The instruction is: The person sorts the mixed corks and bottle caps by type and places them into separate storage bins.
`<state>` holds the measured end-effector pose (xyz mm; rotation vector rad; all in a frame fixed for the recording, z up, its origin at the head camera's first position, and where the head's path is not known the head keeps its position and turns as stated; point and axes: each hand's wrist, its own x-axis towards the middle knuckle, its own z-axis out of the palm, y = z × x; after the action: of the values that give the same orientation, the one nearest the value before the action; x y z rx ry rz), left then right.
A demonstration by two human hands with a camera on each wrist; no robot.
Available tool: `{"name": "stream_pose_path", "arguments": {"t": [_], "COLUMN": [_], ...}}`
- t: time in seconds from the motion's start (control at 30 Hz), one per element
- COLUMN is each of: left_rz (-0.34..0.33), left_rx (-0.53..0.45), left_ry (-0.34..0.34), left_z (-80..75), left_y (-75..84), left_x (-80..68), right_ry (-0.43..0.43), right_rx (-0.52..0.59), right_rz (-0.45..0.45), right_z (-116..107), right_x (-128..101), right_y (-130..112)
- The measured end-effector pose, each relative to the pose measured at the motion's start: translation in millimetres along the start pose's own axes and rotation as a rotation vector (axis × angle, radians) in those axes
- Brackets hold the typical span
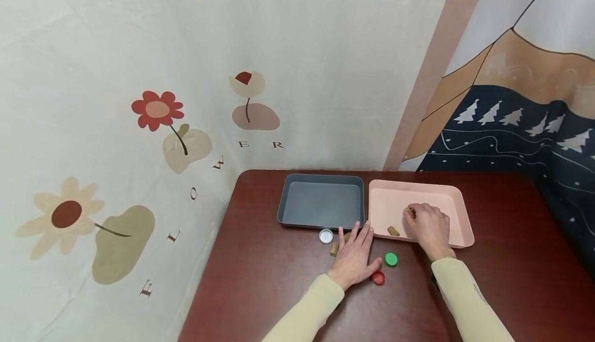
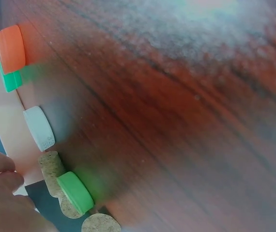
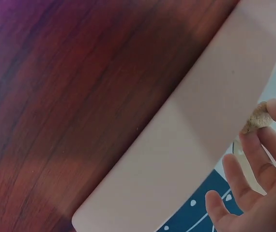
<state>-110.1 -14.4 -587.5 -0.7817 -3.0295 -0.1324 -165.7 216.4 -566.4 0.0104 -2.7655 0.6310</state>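
Note:
In the head view my right hand [image 1: 431,228] is over the pink tray [image 1: 453,228], pinching a cork [image 3: 259,118] between thumb and fingertip. Another cork [image 1: 393,231] lies inside that tray near its front edge. My left hand [image 1: 354,259] spreads its fingers over the table in front of the trays. Around it lie a red cap [image 1: 378,278], a green cap [image 1: 391,259], a silver-white cap [image 1: 326,236] and corks [image 1: 334,249], partly covered by the hand. The left wrist view also shows a white cap [image 2: 39,128] and a second green cap [image 2: 75,192] beside the corks.
A dark grey tray [image 1: 323,202] stands left of the pink one, at the table's back edge. Behind the dark red table [image 1: 260,280] hangs a printed cloth [image 1: 325,73] with flowers and letters.

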Motion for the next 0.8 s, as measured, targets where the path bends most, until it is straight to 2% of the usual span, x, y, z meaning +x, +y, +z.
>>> {"name": "stream_pose_path", "arguments": {"t": [0.3, 0.8], "left_rz": [-0.001, 0.000], "left_rx": [-0.006, 0.008], "left_ry": [0.001, 0.003], "left_z": [-1.1, -0.5], "left_y": [0.3, 0.5], "left_x": [-1.7, -2.3], "right_ry": [-0.202, -0.290], "right_rx": [-0.035, -0.050], "right_rz": [0.068, 0.102], "right_z": [3.9, 4.6], "right_x": [6.3, 6.8], "right_y": [-0.3, -4.0]}}
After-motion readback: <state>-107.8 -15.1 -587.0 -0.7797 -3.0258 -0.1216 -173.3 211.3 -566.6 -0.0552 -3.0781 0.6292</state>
